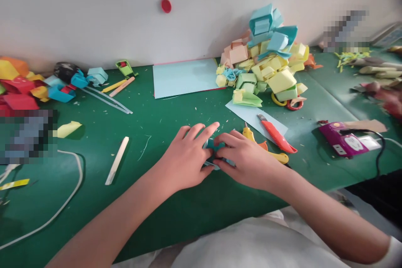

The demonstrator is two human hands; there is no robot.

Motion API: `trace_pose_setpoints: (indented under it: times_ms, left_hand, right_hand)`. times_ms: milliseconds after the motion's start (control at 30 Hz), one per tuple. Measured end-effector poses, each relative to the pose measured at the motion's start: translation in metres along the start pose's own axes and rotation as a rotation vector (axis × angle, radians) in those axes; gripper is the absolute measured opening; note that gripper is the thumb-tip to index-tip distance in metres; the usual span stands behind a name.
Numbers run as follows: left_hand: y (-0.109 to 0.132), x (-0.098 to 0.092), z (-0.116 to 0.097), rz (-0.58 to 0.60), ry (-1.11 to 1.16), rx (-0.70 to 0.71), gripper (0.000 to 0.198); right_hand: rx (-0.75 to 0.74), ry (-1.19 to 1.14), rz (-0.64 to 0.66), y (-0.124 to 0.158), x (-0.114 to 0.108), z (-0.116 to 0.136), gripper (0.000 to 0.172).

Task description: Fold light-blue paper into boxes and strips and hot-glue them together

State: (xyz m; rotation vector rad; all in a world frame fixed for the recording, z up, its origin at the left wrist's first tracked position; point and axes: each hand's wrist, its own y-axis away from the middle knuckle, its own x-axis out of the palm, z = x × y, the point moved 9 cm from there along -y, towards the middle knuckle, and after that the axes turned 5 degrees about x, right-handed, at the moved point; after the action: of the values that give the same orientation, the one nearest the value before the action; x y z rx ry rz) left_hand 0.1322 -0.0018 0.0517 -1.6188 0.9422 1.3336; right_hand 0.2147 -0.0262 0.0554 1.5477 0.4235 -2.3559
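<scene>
As the head view shows, your right hand (pixel 243 154) grips a small light-blue folded paper piece (pixel 211 144) with bent fingers, while your left hand (pixel 187 157) curves around its other side, fingers spread; whether that one grips too cannot be told. The piece is between both hands, over the green surface (pixel 176 217). Partly behind your right hand lies a yellow glue gun (pixel 248 133), near a red plastic utility knife (pixel 275 132).

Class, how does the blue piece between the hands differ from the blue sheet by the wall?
Size: the blue piece is much smaller than the blue sheet.
Shape: the blue piece looks bent; the blue sheet lies flat.
View: the left hand and right hand partly hide the blue piece; the blue sheet lies apart from them.
Both are blue.
</scene>
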Motion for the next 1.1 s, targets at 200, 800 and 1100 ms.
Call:
trace_pose_setpoints:
  times_ms: [200,800,1100]
  left_hand:
    - [-0.007,0.013,0.001,0.032,0.064,-0.031,0.024]
    - [-0.002,0.017,-0.007,-0.106,-0.076,0.004,0.034]
    - [-0.004,0.015,-0.010,-0.088,-0.145,0.016,0.030]
  right_hand:
    - [-0.070,-0.004,0.026,0.005,-0.002,-0.002,0.024]
    - [-0.079,-0.016,0.017,0.005,-0.008,-0.007,0.029]
    - [-0.078,-0.037,0.004,0.011,-0.013,-0.011,0.031]
